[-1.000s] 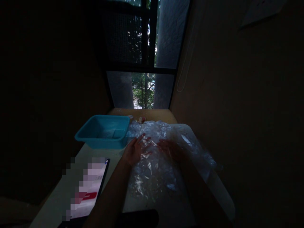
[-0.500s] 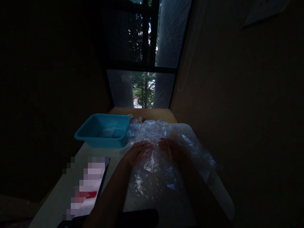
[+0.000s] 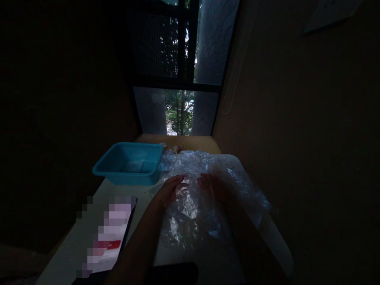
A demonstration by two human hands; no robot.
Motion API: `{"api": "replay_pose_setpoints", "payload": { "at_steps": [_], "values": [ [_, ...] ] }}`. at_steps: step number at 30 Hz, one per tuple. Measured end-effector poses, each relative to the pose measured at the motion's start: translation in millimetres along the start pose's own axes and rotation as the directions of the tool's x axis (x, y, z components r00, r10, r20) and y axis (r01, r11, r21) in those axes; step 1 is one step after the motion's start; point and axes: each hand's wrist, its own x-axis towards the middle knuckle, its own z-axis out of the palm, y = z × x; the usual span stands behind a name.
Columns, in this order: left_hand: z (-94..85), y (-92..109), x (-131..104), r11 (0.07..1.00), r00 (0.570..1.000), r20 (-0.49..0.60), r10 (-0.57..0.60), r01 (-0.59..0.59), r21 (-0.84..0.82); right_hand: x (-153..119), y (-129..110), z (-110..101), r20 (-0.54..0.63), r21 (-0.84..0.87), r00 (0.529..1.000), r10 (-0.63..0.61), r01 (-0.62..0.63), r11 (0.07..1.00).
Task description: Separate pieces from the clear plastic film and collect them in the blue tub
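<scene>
Crinkled clear plastic film (image 3: 190, 206) lies over the white table (image 3: 118, 190) and reflects the window light. My left hand (image 3: 173, 188) grips the film from its left side, fingers bent around a bunched part. From the right, my right hand (image 3: 212, 185) holds the same part, its fingers curled inward and dim in the shadow. A small gap with film in it separates the two hands. Whether anything lies inside the film cannot be made out.
A blue plastic basin (image 3: 130, 180) stands at the left back. Nearer me on the left lies a tablet or phone (image 3: 113, 229) with a lit, partly blurred screen. A dark object (image 3: 175, 273) sits at the front edge. Beyond are a small cylinder (image 3: 178, 149) and a window (image 3: 178, 111).
My left fingers have bent from a flatter pose and drawn in around the film. The right fingers have curled a little too. The film between them has bunched up slightly.
</scene>
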Motion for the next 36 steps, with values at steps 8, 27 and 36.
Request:
{"api": "replay_pose_setpoints", "payload": {
  "at_steps": [8, 27, 36],
  "values": [
    [-1.8, -1.5, 2.4, 1.000, 1.000, 0.017, 0.017, -0.017, 0.012, -2.0, 2.3, 8.4, -0.027, -0.163, 0.994, -0.110, 0.104, 0.981],
    [2.8, 1.3, -2.9, 0.998, 0.998, -0.047, -0.038, 0.040, 0.039, 8.3, 8.5, -7.3, -0.120, -0.226, 0.991, 0.059, -0.085, 0.970],
    [0.0, 4.6, -1.7, 0.984, 0.986, 0.074, -0.146, 0.137, 0.113, 9.6, -5.4, 0.3, -0.240, -0.296, 0.967, -0.080, 0.006, 0.955]
  ]
}}
